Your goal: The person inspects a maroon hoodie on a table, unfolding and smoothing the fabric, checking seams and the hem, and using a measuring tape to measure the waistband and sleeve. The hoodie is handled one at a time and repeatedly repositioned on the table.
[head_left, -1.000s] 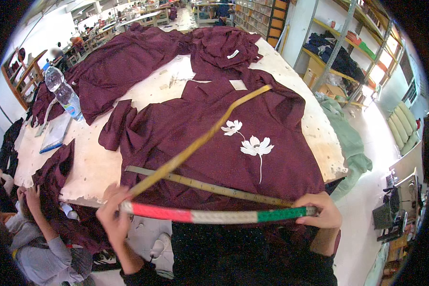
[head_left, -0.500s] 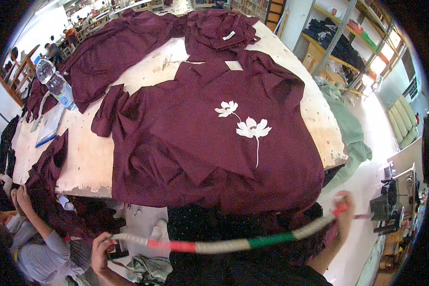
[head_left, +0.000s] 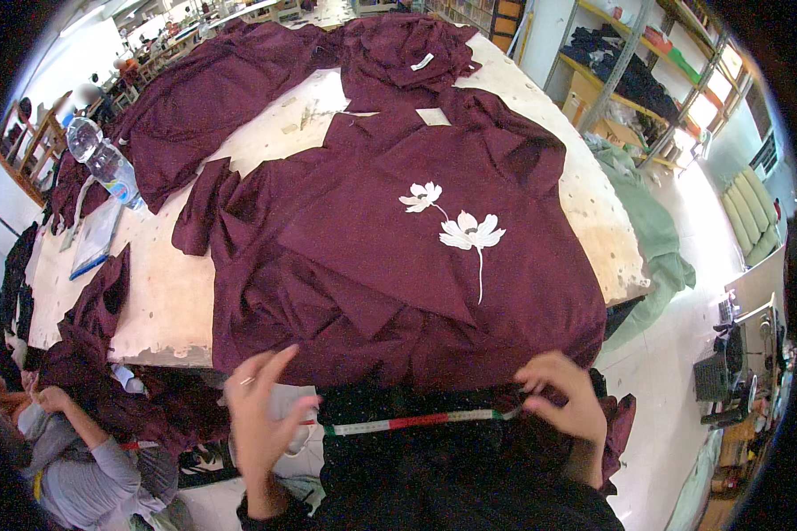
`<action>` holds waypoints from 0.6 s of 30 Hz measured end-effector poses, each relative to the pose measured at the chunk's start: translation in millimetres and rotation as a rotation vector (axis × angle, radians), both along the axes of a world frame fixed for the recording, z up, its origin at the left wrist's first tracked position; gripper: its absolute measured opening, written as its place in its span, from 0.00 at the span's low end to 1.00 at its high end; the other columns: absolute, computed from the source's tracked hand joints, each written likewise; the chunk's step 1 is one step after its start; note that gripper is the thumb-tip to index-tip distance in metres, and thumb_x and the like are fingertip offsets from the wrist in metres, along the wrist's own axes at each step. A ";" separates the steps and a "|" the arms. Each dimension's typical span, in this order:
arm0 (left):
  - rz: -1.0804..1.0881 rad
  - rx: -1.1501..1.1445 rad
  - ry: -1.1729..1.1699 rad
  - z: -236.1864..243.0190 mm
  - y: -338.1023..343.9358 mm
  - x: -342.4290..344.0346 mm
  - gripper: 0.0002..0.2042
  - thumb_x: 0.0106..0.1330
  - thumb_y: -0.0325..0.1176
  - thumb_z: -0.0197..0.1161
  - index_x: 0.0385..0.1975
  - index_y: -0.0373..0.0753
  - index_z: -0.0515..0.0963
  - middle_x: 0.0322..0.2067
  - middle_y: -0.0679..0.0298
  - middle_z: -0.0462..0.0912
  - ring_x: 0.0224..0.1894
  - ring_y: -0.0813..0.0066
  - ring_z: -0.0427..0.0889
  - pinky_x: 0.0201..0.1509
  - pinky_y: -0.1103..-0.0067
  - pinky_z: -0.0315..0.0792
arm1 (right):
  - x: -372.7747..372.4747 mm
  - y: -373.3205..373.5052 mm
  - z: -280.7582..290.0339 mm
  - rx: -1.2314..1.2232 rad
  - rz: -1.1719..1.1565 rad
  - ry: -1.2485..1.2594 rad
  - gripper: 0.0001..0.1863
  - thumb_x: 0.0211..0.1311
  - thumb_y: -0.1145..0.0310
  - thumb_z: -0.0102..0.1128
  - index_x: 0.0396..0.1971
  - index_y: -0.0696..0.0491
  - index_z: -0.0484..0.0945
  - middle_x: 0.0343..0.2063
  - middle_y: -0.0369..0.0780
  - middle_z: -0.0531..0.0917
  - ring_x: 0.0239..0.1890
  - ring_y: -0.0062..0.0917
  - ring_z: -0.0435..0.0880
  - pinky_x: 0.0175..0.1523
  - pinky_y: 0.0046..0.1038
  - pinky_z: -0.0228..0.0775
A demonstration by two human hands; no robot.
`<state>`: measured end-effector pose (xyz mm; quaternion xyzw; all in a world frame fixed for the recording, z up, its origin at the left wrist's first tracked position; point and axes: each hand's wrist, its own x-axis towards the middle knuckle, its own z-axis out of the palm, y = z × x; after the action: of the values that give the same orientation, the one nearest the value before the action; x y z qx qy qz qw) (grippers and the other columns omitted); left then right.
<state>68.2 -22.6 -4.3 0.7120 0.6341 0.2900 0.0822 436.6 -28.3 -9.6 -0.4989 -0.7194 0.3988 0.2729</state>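
Observation:
A maroon garment [head_left: 398, 265] with a white flower print is spread across the near part of the table. Just off its near edge, a banded tape measure [head_left: 425, 420] in white, red and green stretches sideways in front of my dark clothes. My left hand [head_left: 266, 411], with a ring on one finger, is open beside the tape's left end, thumb and forefinger spread wide. At the other end, my right hand [head_left: 565, 394] has bent fingers with a gap between thumb and fingertips. The tape reaches close to that thumb; whether they touch is unclear.
More maroon cloth [head_left: 230, 88] is heaped on the pale wooden table [head_left: 164, 310]. A plastic bottle [head_left: 106, 159] stands at the left. A person in a grey sleeve [head_left: 93, 478] handles cloth at the lower left. Shelves [head_left: 624, 66] hold dark fabric at the back right.
Both my hands have moved inward and the tape measure has come up closer to the table edge. The fingers of both hands have opened from their grip on it.

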 end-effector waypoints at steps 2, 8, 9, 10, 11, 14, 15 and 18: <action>-0.172 -0.009 0.106 -2.1 32.0 35.7 0.20 0.49 0.36 0.66 0.44 0.42 0.76 0.42 0.58 0.74 0.43 0.62 0.74 0.49 0.71 0.66 | -11.8 20.0 9.6 0.278 -0.217 -0.157 0.21 0.42 0.67 0.67 0.40 0.53 0.75 0.38 0.41 0.73 0.41 0.35 0.73 0.46 0.33 0.67; -0.393 -0.236 -0.234 7.0 70.7 20.8 0.07 0.56 0.25 0.59 0.35 0.36 0.76 0.31 0.58 0.78 0.31 0.69 0.80 0.32 0.77 0.72 | -10.3 64.5 -6.7 0.339 -0.183 -0.300 0.11 0.45 0.74 0.61 0.31 0.55 0.74 0.32 0.41 0.75 0.37 0.36 0.75 0.42 0.32 0.65; -0.367 -0.289 -0.312 20.3 73.9 11.4 0.06 0.57 0.24 0.58 0.34 0.35 0.76 0.31 0.58 0.78 0.31 0.70 0.80 0.31 0.78 0.72 | -5.9 68.7 -6.3 0.310 -0.217 -0.230 0.10 0.45 0.75 0.60 0.30 0.55 0.74 0.31 0.42 0.75 0.36 0.35 0.75 0.41 0.32 0.65; -0.220 -0.227 -0.498 24.2 72.7 -6.7 0.06 0.58 0.22 0.56 0.34 0.34 0.76 0.31 0.59 0.78 0.31 0.71 0.80 0.33 0.79 0.72 | -8.8 73.9 -4.0 0.374 -0.329 -0.104 0.09 0.45 0.79 0.58 0.29 0.57 0.73 0.27 0.43 0.76 0.33 0.33 0.77 0.39 0.28 0.67; -0.090 -0.162 -0.690 29.1 75.1 -24.8 0.05 0.59 0.21 0.55 0.34 0.33 0.76 0.30 0.61 0.79 0.31 0.73 0.79 0.35 0.80 0.72 | -4.7 74.9 2.4 0.408 -0.432 -0.115 0.08 0.45 0.81 0.58 0.29 0.58 0.73 0.27 0.42 0.76 0.31 0.30 0.78 0.37 0.25 0.68; 0.245 0.532 -0.288 47.8 103.1 -94.1 0.11 0.65 0.25 0.48 0.43 0.31 0.73 0.41 0.61 0.76 0.43 0.77 0.74 0.49 0.82 0.67 | 4.1 74.8 1.6 0.411 -0.537 0.024 0.08 0.46 0.82 0.58 0.29 0.58 0.73 0.26 0.41 0.76 0.29 0.27 0.77 0.37 0.22 0.68; 0.346 0.659 -0.418 48.0 106.6 -118.4 0.12 0.65 0.25 0.48 0.46 0.30 0.72 0.43 0.60 0.76 0.47 0.75 0.73 0.53 0.79 0.65 | 3.0 76.1 -2.7 0.437 -0.516 0.044 0.08 0.46 0.82 0.58 0.29 0.58 0.73 0.25 0.40 0.76 0.28 0.26 0.77 0.36 0.22 0.68; 0.505 0.715 0.136 61.4 95.8 -145.5 0.15 0.66 0.29 0.48 0.51 0.32 0.69 0.49 0.52 0.72 0.54 0.62 0.69 0.59 0.72 0.60 | -4.4 76.4 -3.5 0.491 -0.386 0.030 0.08 0.45 0.82 0.59 0.28 0.58 0.73 0.26 0.39 0.76 0.28 0.25 0.77 0.35 0.21 0.68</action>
<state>-77.3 73.2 57.1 0.5359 0.6518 0.4549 -0.2847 432.3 48.0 -13.1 -0.5396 -0.6820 0.1615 0.4665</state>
